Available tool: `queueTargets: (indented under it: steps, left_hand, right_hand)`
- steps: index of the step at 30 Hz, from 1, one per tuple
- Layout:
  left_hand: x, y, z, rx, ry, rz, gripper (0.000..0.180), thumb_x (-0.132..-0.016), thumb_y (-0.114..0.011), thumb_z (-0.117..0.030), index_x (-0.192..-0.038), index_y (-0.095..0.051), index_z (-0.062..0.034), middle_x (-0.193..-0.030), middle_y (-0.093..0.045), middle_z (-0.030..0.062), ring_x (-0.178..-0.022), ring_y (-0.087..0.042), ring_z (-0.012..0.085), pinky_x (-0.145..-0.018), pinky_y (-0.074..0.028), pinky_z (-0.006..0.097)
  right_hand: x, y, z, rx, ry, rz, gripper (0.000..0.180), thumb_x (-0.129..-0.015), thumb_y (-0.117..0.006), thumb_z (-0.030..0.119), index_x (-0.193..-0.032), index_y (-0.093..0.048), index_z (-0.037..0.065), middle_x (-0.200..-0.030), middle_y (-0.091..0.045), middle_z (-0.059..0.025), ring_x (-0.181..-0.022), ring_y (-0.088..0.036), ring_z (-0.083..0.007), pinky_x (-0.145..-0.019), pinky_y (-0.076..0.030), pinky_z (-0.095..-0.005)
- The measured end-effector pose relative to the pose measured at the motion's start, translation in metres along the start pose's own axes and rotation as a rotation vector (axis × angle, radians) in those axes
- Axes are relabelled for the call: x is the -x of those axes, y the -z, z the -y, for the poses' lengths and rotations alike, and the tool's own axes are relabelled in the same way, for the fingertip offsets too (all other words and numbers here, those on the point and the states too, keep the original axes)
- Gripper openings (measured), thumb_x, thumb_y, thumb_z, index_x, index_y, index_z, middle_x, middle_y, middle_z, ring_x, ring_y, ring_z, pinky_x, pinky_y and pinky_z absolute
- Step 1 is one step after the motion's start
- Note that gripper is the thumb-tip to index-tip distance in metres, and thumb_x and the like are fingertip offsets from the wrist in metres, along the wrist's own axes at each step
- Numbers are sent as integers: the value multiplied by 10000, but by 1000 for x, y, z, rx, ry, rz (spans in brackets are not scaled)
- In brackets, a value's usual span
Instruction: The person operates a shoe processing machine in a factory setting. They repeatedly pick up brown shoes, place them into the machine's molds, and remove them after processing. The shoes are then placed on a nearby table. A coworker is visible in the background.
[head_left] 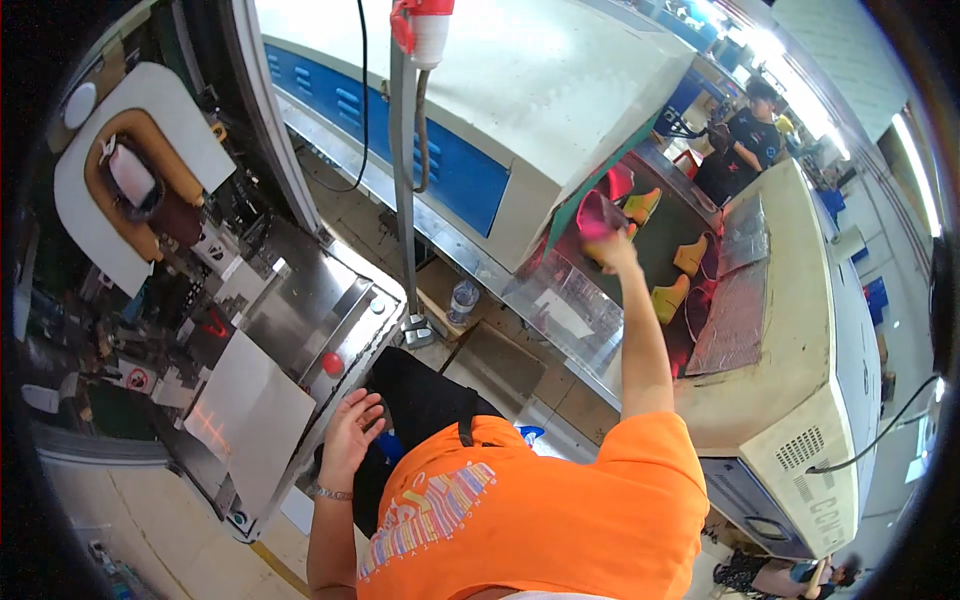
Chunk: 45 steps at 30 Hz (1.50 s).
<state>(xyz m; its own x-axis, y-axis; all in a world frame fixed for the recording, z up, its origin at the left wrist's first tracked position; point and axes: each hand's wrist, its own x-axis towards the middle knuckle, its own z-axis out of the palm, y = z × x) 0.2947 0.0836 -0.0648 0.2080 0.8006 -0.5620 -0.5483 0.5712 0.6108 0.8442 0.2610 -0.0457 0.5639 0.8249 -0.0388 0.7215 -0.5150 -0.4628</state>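
A pink shoe (600,215) is being held clamped in the right hand (612,245), over the conveyor (690,225) at its near edge, close to three yellow shoes (668,298). The left hand (350,432) is being kept open, fingers apart, beside the grey machine (300,330).

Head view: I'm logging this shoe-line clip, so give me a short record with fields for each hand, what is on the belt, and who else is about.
right hand: stretched out over the conveyor belt, gripping a pink shoe part
left hand: open, empty, beside the metal machine panel with a red button
on belt: yellow shoe forms
others: a co-worker at the far end of the belt
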Motion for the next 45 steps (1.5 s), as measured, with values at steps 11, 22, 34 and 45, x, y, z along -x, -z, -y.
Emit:
queueTargets:
  steps: [11,22,34,45]
  left_hand:
    - [43,18,9,-90,-230,-190,198,-889,-489,-150,-1074,-489,-80,-1031,-572,64,-849,-546,109,-724,-461,264]
    - [47,21,3,-410,-646,-258,183,-869,-493,-78,-1043,-510,-25,-1012,-580,80,-834,-566,130,-733,-444,222]
    - [89,133,-41,-958,-951,-1090,272,-774,-575,-109,-1037,-543,-49,-1106,-549,119,-1080,-469,292,-939,-315,429]
    - [74,178,-46,-861,-751,-1348,597,-736,-659,-237,-1207,-379,0,-1211,-404,241,-1107,-406,368,-923,-344,423]
  right_hand:
    - [139,-153,115,-321,440,1091,242,-834,-555,210,-953,-571,0,-639,-573,-47,-527,-540,-105,-435,-413,-258]
    - [167,-277,267,-440,397,168,364,-872,-416,350,-1061,-556,73,-1048,-574,-135,-1008,-513,-306,-832,-400,-398]
    - [202,-263,266,-546,492,-33,293,-872,-438,307,-974,-582,72,-971,-596,-117,-920,-540,-293,-797,-396,-394]
    - [191,-280,262,-555,564,-117,224,-835,-492,252,-885,-599,62,-924,-596,-115,-880,-553,-301,-761,-419,-391]
